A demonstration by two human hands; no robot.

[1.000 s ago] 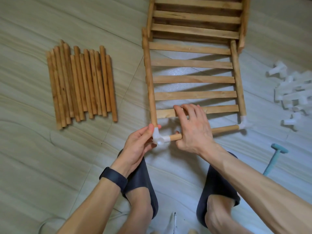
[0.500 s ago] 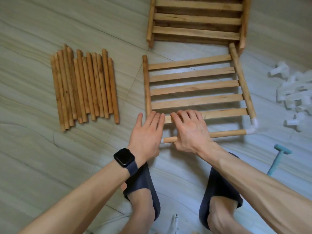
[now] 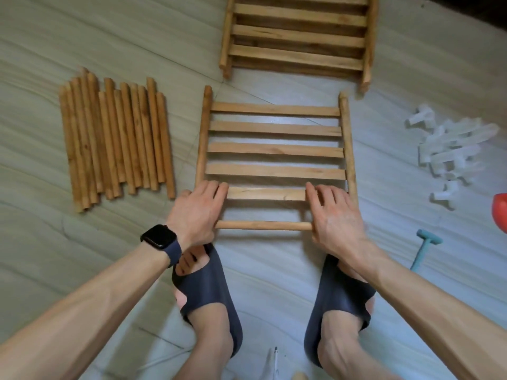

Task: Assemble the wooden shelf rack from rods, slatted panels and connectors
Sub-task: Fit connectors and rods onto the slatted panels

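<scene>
A slatted wooden panel (image 3: 274, 149) lies flat on the floor in front of me. A round rod (image 3: 263, 225) runs across its near end, between the two side rails. My left hand (image 3: 197, 212) rests palm down on the near left corner, its fingers lying over the end of the nearest slat. On the near right corner my right hand (image 3: 334, 215) presses the same way. The corner connectors are hidden under both hands.
Several loose rods (image 3: 115, 144) lie side by side at the left. More slatted panels (image 3: 299, 37) are stacked at the top. White connectors (image 3: 452, 149) are piled at the right, near a teal mallet (image 3: 425, 248) and a red object (image 3: 500, 212). My slippered feet (image 3: 208, 286) are just below the panel.
The panel has come away from the stack and now lies square to me. My left hand let go of the white corner connector and lies flat. My right hand moved to the right corner.
</scene>
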